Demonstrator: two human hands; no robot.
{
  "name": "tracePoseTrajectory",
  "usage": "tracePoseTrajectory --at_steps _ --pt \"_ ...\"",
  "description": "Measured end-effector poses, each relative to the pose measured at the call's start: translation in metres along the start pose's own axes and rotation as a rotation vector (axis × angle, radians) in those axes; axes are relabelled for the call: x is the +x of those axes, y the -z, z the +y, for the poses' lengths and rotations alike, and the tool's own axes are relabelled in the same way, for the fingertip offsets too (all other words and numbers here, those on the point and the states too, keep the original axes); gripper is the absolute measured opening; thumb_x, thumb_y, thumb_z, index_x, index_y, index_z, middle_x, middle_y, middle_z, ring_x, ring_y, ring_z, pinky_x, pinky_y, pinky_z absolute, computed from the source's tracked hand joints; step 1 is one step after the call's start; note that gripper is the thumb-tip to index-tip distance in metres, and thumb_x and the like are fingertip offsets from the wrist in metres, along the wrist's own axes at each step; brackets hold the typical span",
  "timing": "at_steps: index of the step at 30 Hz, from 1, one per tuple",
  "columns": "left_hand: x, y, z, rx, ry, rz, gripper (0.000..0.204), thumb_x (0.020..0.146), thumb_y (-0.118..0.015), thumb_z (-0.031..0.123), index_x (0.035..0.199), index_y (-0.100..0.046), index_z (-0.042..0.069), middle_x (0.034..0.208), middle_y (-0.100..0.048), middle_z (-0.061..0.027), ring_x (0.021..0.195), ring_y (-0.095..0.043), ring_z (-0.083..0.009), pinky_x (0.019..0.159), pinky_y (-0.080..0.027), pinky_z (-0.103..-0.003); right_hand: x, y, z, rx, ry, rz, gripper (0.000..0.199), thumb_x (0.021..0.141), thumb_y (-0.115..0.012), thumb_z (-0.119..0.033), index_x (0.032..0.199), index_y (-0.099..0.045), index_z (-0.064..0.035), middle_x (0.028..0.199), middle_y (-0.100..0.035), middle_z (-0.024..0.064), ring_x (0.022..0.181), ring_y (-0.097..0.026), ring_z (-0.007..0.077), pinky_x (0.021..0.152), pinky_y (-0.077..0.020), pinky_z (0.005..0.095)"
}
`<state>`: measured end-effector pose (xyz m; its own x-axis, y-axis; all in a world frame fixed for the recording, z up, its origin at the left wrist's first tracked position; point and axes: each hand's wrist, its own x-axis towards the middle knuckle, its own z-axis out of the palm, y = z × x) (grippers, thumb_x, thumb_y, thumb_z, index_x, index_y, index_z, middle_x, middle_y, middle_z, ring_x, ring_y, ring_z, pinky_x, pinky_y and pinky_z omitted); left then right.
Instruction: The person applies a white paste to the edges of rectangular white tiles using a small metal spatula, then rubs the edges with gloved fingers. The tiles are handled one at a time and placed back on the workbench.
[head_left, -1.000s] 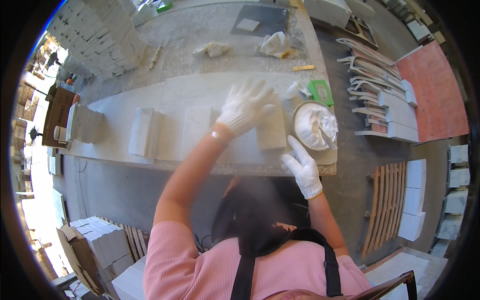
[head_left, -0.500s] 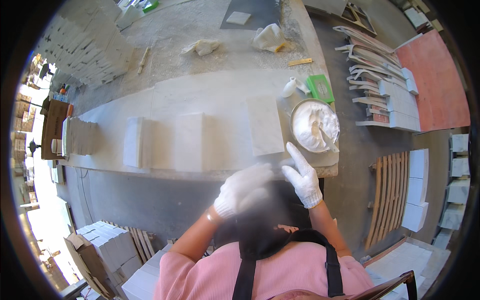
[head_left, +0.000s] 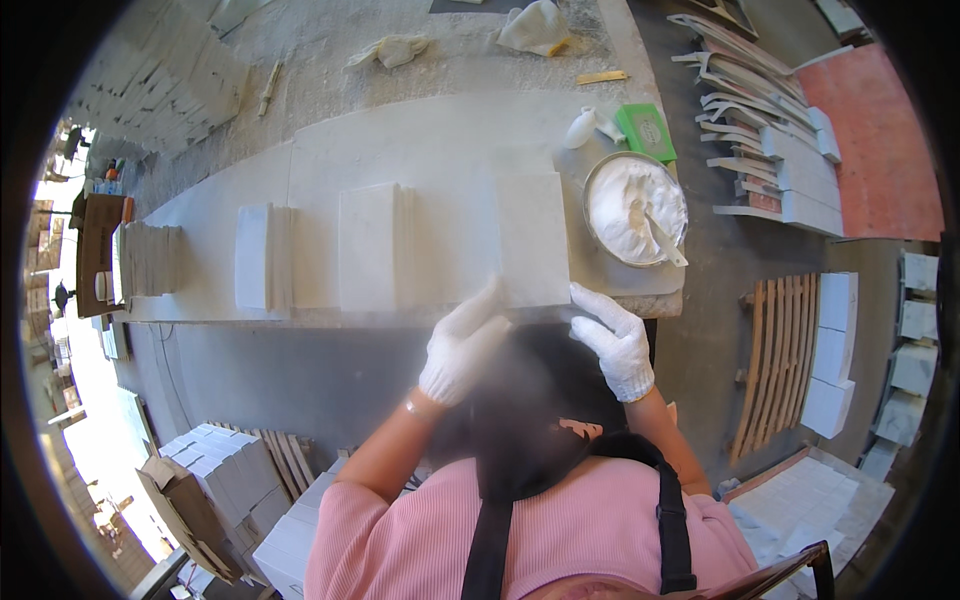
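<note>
Nearer the body than the bowl, the right hand is held open; the left hand, slightly blurred, is opened farther left. Whether the white tile is touched cannot be told. Left of the bowl it is laid flat, unlifted, its long axis pointed away from the body. Farther left, tile stacks are already set.

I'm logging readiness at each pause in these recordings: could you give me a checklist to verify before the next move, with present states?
1. Both hands gloved: ok, left hand and right hand wear white gloves.
2. Right hand empty: ok, fingers spread, nothing held.
3. Left fingertips touching the nearest pale tile: cannot tell, blurred.
4. Bowl apart from that tile: ok, it stands to the right.
5. Spreader out of the hands: ok, it rests in the bowl.
</note>
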<state>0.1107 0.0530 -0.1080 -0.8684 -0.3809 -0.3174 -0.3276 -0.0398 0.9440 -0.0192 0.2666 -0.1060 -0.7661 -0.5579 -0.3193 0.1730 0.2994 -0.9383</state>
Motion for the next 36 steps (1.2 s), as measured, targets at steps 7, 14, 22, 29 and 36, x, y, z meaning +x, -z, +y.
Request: tracePoseTrajectory --at_steps 7,14,22,29,36 --pt "-0.019 0.002 0.009 -0.405 0.311 -0.153 0.053 0.108 -0.053 0.03 0.15 -0.056 -0.002 0.122 -0.071 -0.0107 0.103 -0.07 -0.0194 0.085 -0.057 -0.032 -0.004 -0.009 -0.01 0.584 -0.313 -0.073 0.038 0.103 -0.063 -0.031 0.124 -0.064 0.0 0.111 -0.074 0.0131 0.088 -0.074 0.0225 0.067 -0.0598 0.0317" --pt "-0.005 -0.001 0.007 -0.408 0.175 -0.102 0.052 0.108 -0.054 0.032 0.148 -0.057 -0.002 0.123 -0.069 -0.0079 0.104 -0.067 -0.0161 0.089 -0.056 -0.03 0.005 -0.008 -0.026 0.273 -0.29 -0.199 0.035 0.102 -0.067 -0.026 0.121 -0.067 0.0032 0.095 -0.074 0.0119 0.081 -0.07 0.0187 0.073 -0.0555 0.0312" --pt "-0.007 -0.018 0.01 -0.71 0.248 -0.195 0.059 0.099 -0.07 0.021 0.15 -0.054 -0.004 0.131 -0.068 -0.0077 0.119 -0.062 -0.0156 0.105 -0.048 -0.033 -0.042 0.001 -0.019 0.184 -0.347 -0.259 0.029 0.096 -0.073 -0.014 0.118 -0.071 0.0043 0.098 -0.076 0.0094 0.086 -0.07 0.0148 0.08 -0.0563 0.03" --pt "-0.011 -0.02 0.014 -0.748 0.307 -0.329 0.067 0.093 -0.078 0.016 0.151 -0.052 -0.006 0.139 -0.066 -0.0107 0.123 -0.063 -0.0188 0.107 -0.049 -0.036 -0.027 0.018 -0.025 0.11 -0.224 -0.19 0.038 0.096 -0.075 -0.019 0.124 -0.072 0.0057 0.117 -0.076 0.0113 0.105 -0.068 0.0155 0.095 -0.0527 0.0331" --pt "-0.016 -0.03 0.02 -0.765 0.319 -0.421 0.07 0.093 -0.079 0.017 0.152 -0.05 -0.005 0.141 -0.066 -0.0113 0.125 -0.062 -0.0198 0.109 -0.047 -0.036 0.001 0.028 -0.035 0.035 0.154 0.168 0.035 0.107 -0.062 -0.031 0.11 -0.074 0.0016 0.089 -0.072 0.003 0.076 -0.062 0.0072 0.069 -0.0492 0.0248"
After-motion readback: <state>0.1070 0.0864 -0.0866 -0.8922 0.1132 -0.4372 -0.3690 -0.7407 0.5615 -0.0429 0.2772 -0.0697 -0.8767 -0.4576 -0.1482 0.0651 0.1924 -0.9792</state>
